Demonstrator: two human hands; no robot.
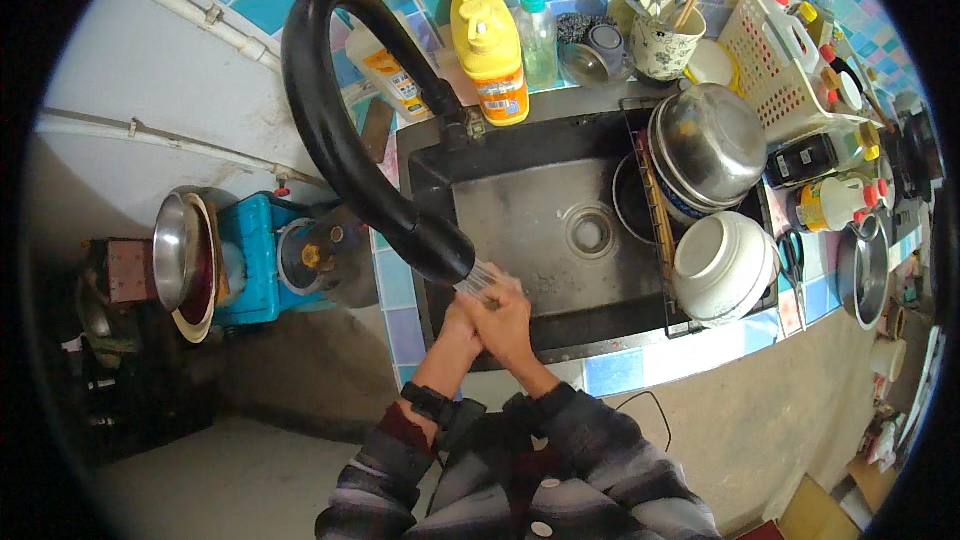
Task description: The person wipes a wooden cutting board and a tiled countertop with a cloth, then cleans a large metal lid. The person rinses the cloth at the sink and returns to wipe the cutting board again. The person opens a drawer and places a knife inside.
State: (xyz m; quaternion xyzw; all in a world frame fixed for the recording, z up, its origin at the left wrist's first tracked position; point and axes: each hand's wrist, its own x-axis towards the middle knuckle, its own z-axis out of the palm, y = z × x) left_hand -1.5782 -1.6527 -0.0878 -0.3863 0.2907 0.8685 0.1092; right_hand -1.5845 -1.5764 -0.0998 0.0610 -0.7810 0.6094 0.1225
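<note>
Water runs from the spray head of a black kitchen faucet (442,247) onto my two hands, which touch each other over the near left part of a dark sink (525,202). My left hand (461,322) lies at the left, partly covered by my right hand (506,311), whose fingers fold over it. No object shows in either hand, though spray and overlap hide some fingers. A round metal drain (590,231) sits in the basin floor. Black bands circle both wrists.
On a rack over the sink's right side rest upturned metal bowls (709,142) and white bowls (724,266). Scissors (793,270) lie right of it. Behind the sink stand a yellow jug (487,45), a clear pump bottle (536,37) and a utensil cup (664,45). A blue crate (255,262) is left.
</note>
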